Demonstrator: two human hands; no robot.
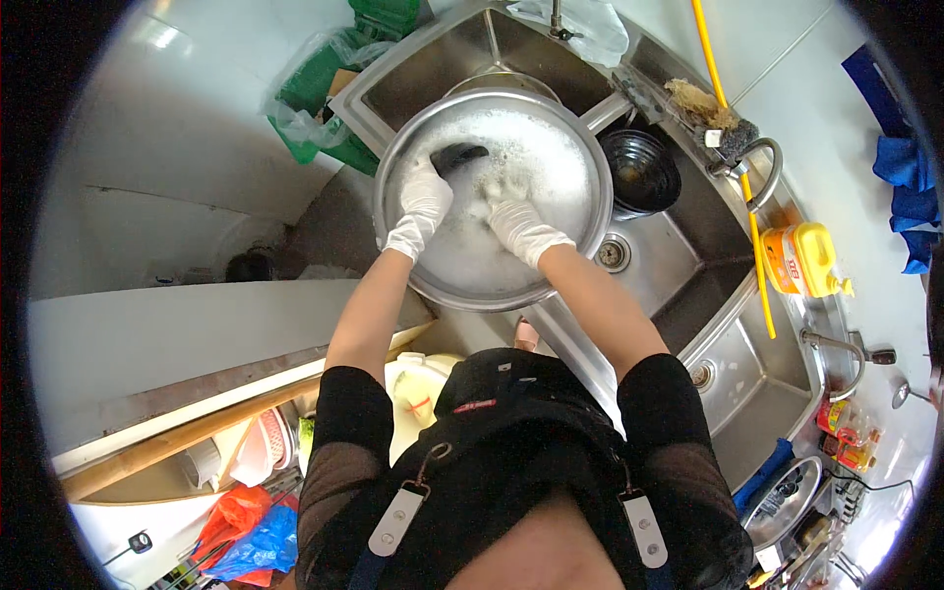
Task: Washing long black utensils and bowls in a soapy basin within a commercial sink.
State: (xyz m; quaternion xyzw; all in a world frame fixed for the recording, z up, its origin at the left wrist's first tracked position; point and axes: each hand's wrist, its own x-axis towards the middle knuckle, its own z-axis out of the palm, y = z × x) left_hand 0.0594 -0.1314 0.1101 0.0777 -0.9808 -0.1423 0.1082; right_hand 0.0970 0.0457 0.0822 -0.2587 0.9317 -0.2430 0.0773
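Observation:
A wide round metal basin (pixel 388 147) full of white, foamy water rests over the sink's edge in front of me. My left hand (pixel 425 200), in a white glove, is closed on what looks like a black bowl (pixel 458 155). Only a dark curved part of it shows above the suds. In the middle of the basin my right hand (pixel 518 224), gloved too, dips into the foam. Its fingers are mostly covered by suds, so whether they grip anything is hidden.
Stacked black bowls (pixel 639 172) stand in the sink compartment (pixel 644 246) right of the basin. A yellow hose (pixel 710 49), a faucet (pixel 767 177) and a yellow jug (pixel 801 260) line the right side. A green lined bin (pixel 305 108) stands at far left.

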